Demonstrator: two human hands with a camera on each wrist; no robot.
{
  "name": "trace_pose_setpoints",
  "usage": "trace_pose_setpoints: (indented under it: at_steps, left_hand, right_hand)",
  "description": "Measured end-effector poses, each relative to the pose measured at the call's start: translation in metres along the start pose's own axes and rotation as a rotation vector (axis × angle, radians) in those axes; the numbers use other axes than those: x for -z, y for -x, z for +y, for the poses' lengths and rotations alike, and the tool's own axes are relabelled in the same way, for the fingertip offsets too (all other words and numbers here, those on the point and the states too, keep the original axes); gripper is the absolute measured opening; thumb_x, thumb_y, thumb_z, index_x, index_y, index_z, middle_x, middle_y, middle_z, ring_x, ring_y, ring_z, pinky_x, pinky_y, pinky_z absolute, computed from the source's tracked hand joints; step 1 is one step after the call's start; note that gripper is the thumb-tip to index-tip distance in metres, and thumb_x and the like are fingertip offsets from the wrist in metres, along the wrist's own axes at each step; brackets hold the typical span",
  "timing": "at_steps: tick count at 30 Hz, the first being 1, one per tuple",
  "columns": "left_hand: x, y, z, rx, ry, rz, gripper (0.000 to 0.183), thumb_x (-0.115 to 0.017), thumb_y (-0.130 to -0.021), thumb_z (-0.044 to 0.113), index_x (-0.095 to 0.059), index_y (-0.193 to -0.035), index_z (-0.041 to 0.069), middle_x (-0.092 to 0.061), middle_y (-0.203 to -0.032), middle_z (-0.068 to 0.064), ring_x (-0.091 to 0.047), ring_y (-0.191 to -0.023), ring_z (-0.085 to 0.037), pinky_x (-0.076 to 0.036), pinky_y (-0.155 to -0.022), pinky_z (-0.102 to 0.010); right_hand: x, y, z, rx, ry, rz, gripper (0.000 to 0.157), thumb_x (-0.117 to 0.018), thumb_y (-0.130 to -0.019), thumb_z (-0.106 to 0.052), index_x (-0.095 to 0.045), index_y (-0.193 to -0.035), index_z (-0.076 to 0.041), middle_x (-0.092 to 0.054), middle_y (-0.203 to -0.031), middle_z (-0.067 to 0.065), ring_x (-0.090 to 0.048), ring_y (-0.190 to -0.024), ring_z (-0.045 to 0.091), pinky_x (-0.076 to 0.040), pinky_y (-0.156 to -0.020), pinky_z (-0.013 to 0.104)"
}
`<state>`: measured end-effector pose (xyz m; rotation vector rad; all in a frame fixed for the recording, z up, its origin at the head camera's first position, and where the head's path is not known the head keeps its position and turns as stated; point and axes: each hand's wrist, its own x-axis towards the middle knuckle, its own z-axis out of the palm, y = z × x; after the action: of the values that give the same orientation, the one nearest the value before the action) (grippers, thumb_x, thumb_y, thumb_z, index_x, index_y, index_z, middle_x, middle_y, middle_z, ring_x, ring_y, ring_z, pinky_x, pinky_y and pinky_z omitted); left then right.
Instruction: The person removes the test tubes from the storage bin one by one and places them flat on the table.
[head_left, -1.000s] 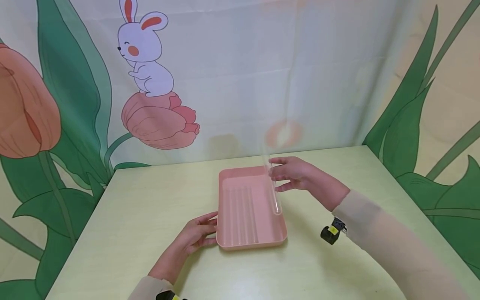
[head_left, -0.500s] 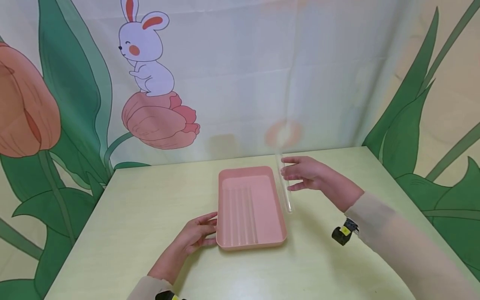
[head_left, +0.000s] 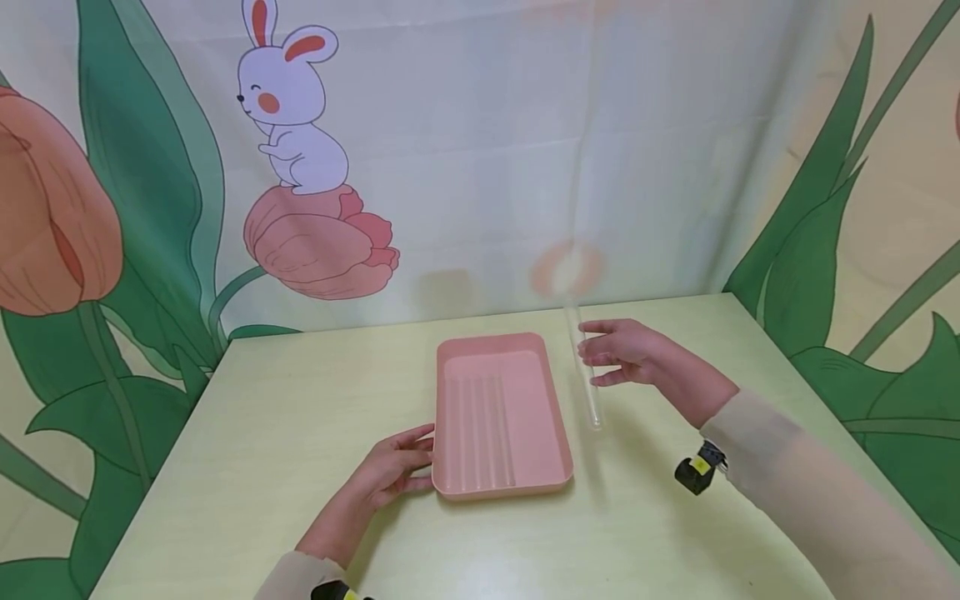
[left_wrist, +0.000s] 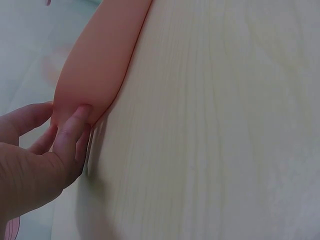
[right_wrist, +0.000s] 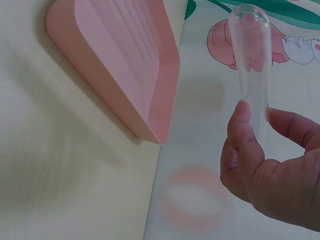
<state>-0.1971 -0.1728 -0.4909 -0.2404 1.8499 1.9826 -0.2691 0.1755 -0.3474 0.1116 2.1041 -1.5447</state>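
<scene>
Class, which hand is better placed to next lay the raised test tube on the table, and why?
Probably the right hand: it pinches the clear test tube above the table. The left hand is across the pink tray, touching its outer wall.

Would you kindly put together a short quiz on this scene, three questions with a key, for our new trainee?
1. Multiple choice: in the head view, where does the right hand hold the clear tube relative to the pink tray?
A) Lying inside it
B) Underneath it
C) In the air, off its right side
2. True or false: the left hand rests flat inside the tray.
3. Fill the gap: in the head view, the tubes in the tray lie toward its ____ side.

Key:
1. C
2. False; its fingers touch the outside of the tray, near the lower left corner in the head view.
3. left
</scene>
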Motion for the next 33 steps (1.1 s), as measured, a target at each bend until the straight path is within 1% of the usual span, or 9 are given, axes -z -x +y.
trace_pose_setpoints:
  at_steps: [7,13,19,23,27,33]
  left_hand:
    - [-0.001,0.0,0.0,0.001,-0.009,0.003,0.058,-0.053,-0.099,-0.006,-0.038,-0.155,-0.002,-0.041,-0.156,-0.033,-0.07,-0.104,-0.018,-0.066,-0.078,-0.035]
    - [-0.001,0.001,-0.001,0.0,-0.008,0.004,0.058,-0.053,-0.099,-0.006,-0.039,-0.155,-0.002,-0.042,-0.156,-0.033,-0.07,-0.104,-0.018,-0.066,-0.079,-0.037]
    - [-0.001,0.0,0.0,-0.004,-0.011,0.01,0.058,-0.054,-0.099,-0.006,-0.039,-0.155,-0.002,-0.042,-0.155,-0.033,-0.07,-0.103,-0.018,-0.066,-0.078,-0.036]
    - [-0.001,0.0,0.0,-0.01,-0.017,0.013,0.059,-0.053,-0.099,-0.006,-0.039,-0.155,-0.002,-0.042,-0.155,-0.034,-0.071,-0.104,-0.018,-0.066,-0.077,-0.035]
    - [-0.001,0.0,-0.001,-0.011,-0.02,0.007,0.058,-0.052,-0.099,-0.006,-0.038,-0.155,-0.002,-0.041,-0.156,-0.033,-0.071,-0.105,-0.018,-0.066,-0.079,-0.036]
    - [0.0,-0.001,-0.001,-0.014,-0.016,0.003,0.058,-0.052,-0.099,-0.007,-0.038,-0.155,-0.003,-0.041,-0.156,-0.034,-0.07,-0.104,-0.018,-0.066,-0.081,-0.037]
  right_hand:
    - [0.004,-0.006,0.008,-0.029,-0.018,0.009,0.064,-0.055,-0.105,-0.013,-0.027,-0.162,-0.007,-0.059,-0.109,0.003,-0.057,-0.097,0.014,-0.062,-0.077,0.024]
    - [0.005,-0.013,0.016,-0.036,-0.026,0.009,0.063,-0.055,-0.105,-0.013,-0.028,-0.161,-0.006,-0.059,-0.105,0.001,-0.058,-0.096,0.014,-0.062,-0.076,0.024]
    - [0.007,-0.02,0.023,-0.026,-0.016,0.005,0.063,-0.055,-0.105,-0.013,-0.028,-0.161,-0.005,-0.06,-0.105,0.001,-0.058,-0.096,0.013,-0.062,-0.075,0.024]
    - [0.008,-0.026,0.03,-0.028,-0.029,0.001,0.063,-0.055,-0.105,-0.012,-0.029,-0.161,-0.004,-0.06,-0.108,0.002,-0.058,-0.094,0.012,-0.061,-0.075,0.023]
    - [0.009,-0.03,0.038,-0.038,-0.046,-0.001,0.062,-0.055,-0.105,-0.012,-0.029,-0.161,-0.004,-0.06,-0.107,0.0,-0.058,-0.092,0.01,-0.06,-0.074,0.023]
    - [0.008,-0.038,0.045,-0.058,-0.047,0.015,0.061,-0.056,-0.104,-0.012,-0.031,-0.16,-0.004,-0.061,-0.111,0.003,-0.058,-0.093,0.012,-0.059,-0.073,0.023]
